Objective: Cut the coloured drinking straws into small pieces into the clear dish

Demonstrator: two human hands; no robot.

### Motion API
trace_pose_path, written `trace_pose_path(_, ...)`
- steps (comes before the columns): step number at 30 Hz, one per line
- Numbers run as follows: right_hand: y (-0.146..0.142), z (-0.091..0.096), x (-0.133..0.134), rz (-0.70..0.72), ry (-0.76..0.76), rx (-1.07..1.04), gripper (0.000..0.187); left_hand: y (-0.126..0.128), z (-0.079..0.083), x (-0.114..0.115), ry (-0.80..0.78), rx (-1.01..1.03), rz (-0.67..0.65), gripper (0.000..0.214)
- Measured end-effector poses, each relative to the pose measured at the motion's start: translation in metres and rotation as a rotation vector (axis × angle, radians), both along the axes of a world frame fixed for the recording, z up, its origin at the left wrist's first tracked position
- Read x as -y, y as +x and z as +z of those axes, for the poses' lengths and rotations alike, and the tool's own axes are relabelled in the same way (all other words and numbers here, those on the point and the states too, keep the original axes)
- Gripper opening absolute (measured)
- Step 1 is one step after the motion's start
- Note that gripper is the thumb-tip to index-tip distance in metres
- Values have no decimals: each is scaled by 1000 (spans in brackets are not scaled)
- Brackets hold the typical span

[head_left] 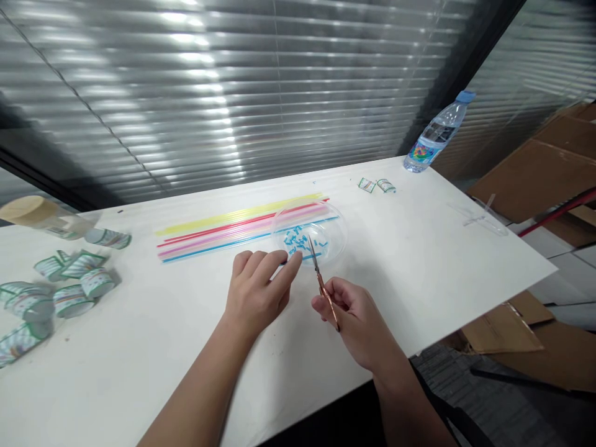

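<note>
My right hand (pixel 356 316) grips a small pair of copper-coloured scissors (pixel 321 279), blades pointing up over the near rim of a clear plastic bowl (pixel 338 233). The bowl holds several short blue straw pieces (pixel 298 241). My left hand (pixel 258 288) lies beside the bowl's near left edge, fingers curled together with the tips pinched by the scissor blades; what they hold is too small to see. Long thin straws (pixel 223 233) in yellow, red, pink and blue lie in a row on the white table (pixel 186 335), running under the bowl.
Several small printed paper rolls (pixel 69 292) are heaped at the left edge beside a lidded jar (pixel 41 217). A water bottle (pixel 435 136) lies at the far right corner, with two small rolls (pixel 376 185) near it. Cardboard boxes (pixel 544 167) stand beyond the table's right edge.
</note>
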State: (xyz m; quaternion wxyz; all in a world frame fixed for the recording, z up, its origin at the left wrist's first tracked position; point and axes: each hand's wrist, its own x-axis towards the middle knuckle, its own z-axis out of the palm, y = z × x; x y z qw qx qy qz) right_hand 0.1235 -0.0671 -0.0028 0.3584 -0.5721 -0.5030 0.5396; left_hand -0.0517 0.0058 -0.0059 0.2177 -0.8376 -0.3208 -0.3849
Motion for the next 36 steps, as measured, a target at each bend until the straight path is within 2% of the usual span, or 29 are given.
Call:
trace_pose_path(6, 1, -1, -1, -39, -6, -29, 46, 0, 1, 2, -28, 59, 105, 25)
trace_pose_path(12, 2, 1, -1, -48, 0, -5, 48, -1, 1, 3, -107, 72, 78, 17)
trace_pose_path(21, 1, 1, -1, -89, 29, -29, 49, 1, 3, 4, -104, 58, 82, 15)
trace_pose_path(36, 2, 0, 1, -44, 31, 31, 45, 0, 2, 4, -136, 65, 76, 17)
